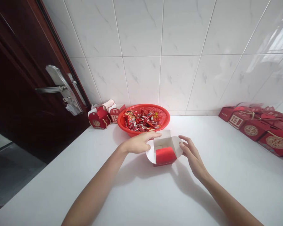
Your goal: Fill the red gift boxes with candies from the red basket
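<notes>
A small red and white cardboard gift box (165,156) stands on the white table, its top unfolded and the flaps spread outward. From above I look into its pale inside, and no contents show there. My left hand (139,142) is at the left flap, thumb bent against it and index finger stretched toward the back flap; its other fingers are partly hidden. On the other side, my right hand (191,153) has the rounded right flap between thumb and fingers. Just behind the box is a red plastic basket (166,117) with wrapped candies (143,121) in it.
Several red gift boxes (99,118) stand at the back left beside the basket. More red boxes with cord handles (251,128) are grouped at the right. A tiled wall (141,78) borders the table (136,197) at the back; a dark door (21,56) is at left.
</notes>
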Demonstrator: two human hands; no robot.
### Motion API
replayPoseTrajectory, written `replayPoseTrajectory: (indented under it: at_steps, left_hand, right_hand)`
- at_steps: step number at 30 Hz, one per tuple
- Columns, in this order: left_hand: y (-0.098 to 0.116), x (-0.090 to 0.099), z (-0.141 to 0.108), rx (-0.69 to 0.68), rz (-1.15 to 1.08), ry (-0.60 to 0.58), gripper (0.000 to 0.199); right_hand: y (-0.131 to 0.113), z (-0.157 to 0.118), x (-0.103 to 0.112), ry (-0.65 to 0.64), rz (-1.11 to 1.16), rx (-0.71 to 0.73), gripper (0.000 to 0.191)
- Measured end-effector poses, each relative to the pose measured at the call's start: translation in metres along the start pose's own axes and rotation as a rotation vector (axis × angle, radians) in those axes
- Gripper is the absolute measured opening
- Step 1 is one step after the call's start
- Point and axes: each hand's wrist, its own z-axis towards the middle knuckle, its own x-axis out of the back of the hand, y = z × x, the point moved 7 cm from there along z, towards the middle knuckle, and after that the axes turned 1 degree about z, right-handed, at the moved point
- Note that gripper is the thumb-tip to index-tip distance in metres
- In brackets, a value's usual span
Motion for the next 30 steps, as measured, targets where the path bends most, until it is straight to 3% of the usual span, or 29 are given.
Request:
replayPoseTrajectory:
  at_steps: [6, 10, 14, 17, 22, 27, 30]
  left_hand:
    - [-0.02, 0.004, 0.006, 0.069, -0.068, -0.09, 0.081]
    - [-0.023, 0.007, 0.003, 0.158, 0.057, -0.078, 0.078]
    - [-0.017, 0.01, -0.006, 0.266, 0.245, 0.002, 0.073]
    - [-0.009, 0.008, -0.01, 0.264, 0.366, 0.037, 0.068]
    - [-0.003, 0.001, -0.01, 0.227, 0.4, -0.037, 0.055]
    - [0.0, -0.002, -0.01, 0.222, 0.41, -0.109, 0.025]
    - [-0.004, -0.003, -0.008, 0.237, 0.393, -0.128, 0.018]
  right_hand:
    - [0.015, 0.005, 0.005, 0.032, 0.089, -0.096, 0.046]
    - [0.017, 0.005, -0.002, -0.044, 0.158, -0.092, 0.045]
    - [0.014, 0.006, -0.001, -0.015, -0.015, 0.011, 0.039]
    - [0.011, 0.007, 0.0, 0.012, -0.153, 0.122, 0.036]
    - [0.009, 0.005, -0.004, -0.071, -0.205, 0.186, 0.038]
    - [0.001, 0.002, 0.0, -0.08, -0.268, 0.276, 0.037]
    - [0.0, 0.0, -0.004, -0.107, -0.305, 0.285, 0.036]
